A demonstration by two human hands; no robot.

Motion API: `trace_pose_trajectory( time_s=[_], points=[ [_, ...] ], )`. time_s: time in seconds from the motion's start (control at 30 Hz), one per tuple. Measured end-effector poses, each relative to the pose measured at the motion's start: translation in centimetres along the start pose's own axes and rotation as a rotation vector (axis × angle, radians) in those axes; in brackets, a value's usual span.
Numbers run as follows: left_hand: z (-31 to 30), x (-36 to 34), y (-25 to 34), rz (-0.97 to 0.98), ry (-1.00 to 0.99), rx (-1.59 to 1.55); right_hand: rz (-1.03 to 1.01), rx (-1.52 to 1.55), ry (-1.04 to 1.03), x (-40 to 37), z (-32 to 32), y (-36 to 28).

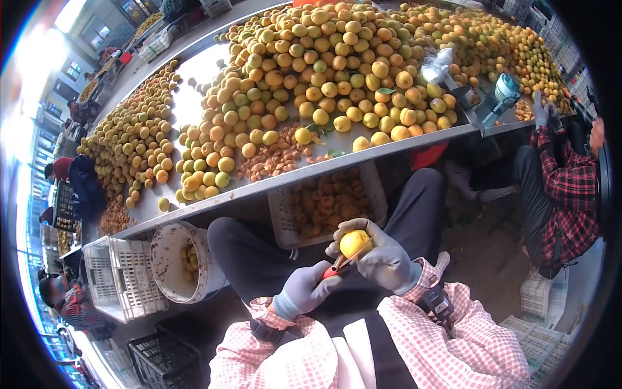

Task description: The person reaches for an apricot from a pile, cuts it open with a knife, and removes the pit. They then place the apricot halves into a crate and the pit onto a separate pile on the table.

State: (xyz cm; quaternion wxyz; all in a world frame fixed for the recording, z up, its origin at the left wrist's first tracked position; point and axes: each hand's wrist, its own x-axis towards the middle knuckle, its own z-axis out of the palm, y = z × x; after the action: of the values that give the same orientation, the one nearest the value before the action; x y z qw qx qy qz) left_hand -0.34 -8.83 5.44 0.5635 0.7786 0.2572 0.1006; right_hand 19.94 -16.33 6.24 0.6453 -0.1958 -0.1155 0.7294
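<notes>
My left hand [303, 289], in a grey glove, is closed around a small red-handled knife [330, 273]. The knife's narrow metal end points up to the right and meets the underside of a yellow apricot [354, 244]. My right hand [382, 260], also gloved, grips this apricot with its fingers curled around the top and side. Both hands are close together above my lap. Just beyond them, partly under the table edge, a white plastic crate [280, 223] holds orange apricot halves [329, 202].
A metal table [246, 188] bears heaped apricots [311, 58] and a pile of brown pits [275, 155]. At left are a white bucket [170, 279], white crates [123, 275] and a black crate [165, 356]. A co-worker in a plaid shirt [570, 188] sits at right near a teal-lidded bottle [505, 91].
</notes>
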Motion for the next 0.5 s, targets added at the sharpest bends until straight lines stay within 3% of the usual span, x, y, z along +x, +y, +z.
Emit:
trace_pose_trajectory(
  time_s=[0.33,0.5],
  points=[
    [0.5,-0.1,0.3,-0.099,0.017,-0.055,-0.016,-0.123,0.031,-0.1,0.4,0.5],
    [0.8,0.7,0.2,-0.056,0.102,0.175,-0.051,-0.171,0.121,0.7,1.5,0.6]
  ],
)
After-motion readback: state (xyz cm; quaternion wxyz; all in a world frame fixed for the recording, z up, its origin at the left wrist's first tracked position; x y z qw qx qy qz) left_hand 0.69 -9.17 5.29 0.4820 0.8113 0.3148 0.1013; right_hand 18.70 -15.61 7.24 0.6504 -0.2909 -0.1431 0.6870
